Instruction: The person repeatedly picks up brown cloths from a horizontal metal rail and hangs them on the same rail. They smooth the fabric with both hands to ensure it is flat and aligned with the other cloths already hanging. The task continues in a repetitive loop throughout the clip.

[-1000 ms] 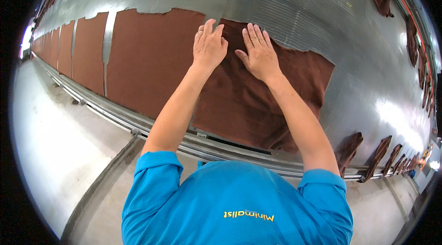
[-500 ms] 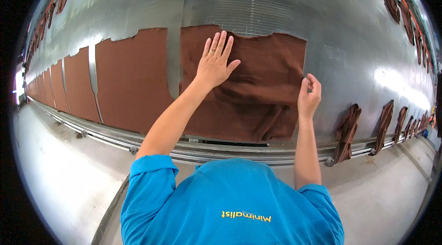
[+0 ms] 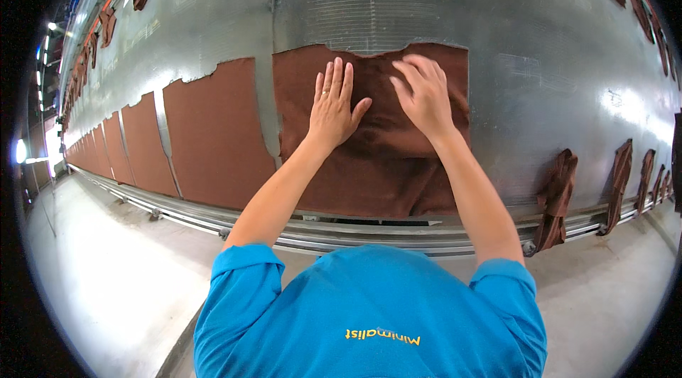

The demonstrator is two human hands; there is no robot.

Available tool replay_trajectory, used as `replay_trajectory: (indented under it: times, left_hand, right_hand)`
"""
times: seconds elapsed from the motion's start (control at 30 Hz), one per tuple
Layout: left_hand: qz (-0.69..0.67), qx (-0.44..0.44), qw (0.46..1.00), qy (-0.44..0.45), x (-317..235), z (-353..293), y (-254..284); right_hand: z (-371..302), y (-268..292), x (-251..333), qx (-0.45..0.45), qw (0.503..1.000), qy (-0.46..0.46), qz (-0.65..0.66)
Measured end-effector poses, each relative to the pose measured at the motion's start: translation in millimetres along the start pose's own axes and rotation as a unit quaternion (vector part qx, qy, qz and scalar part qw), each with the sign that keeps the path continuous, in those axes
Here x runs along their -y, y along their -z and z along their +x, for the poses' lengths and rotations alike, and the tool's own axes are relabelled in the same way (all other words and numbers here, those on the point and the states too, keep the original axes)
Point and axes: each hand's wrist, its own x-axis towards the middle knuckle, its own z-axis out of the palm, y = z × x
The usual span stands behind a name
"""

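In front of me a brown fabric panel (image 3: 312, 179) lies on a metal table (image 3: 511, 94), its top edge cut in a curve. Folds and ripples run across its middle and lower right. My left hand (image 3: 332, 104) rests flat on its upper left part, fingers stretched out and thumb apart. Over the upper right part is my right hand (image 3: 424, 92), its fingers bent and spread, slightly blurred, with nothing seen in them. Whether its fingertips touch the cloth I cannot tell.
Smooth brown panels (image 3: 213, 129) lie in a row to the left. Bunched brown cloths (image 3: 558, 197) hang over the table's near edge at the right, with more along the far side. A metal rail (image 3: 305, 236) runs between me and the table.
My right hand has left the panel's right edge and moved up and left over the cloth. My left hand stays flat on it. The view has shifted slightly.
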Motion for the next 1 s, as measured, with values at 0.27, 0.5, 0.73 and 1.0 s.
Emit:
replay_trajectory:
  times: [0.27,0.5,0.73,1.0]
  left_hand:
    - [0.028,0.085,0.991,-0.097,3.6,-3.7,11.9]
    - [0.076,0.093,0.972,-0.204,17.2,47.2,11.4]
    - [0.056,-0.008,0.99,-0.127,1.2,68.6,-4.6]
    - [0.043,0.094,0.976,-0.192,-50.5,18.5,-14.7]
  right_hand:
    - [47.0,-46.9,-16.3,0.054,0.996,0.042,-0.064]
    - [43.3,-38.2,-16.1,-0.011,0.999,-0.011,-0.052]
    - [0.5,28.2,-47.0,-0.139,0.975,-0.169,-0.026]
    - [-4.6,51.2,-99.2,-0.045,0.936,-0.304,-0.17]
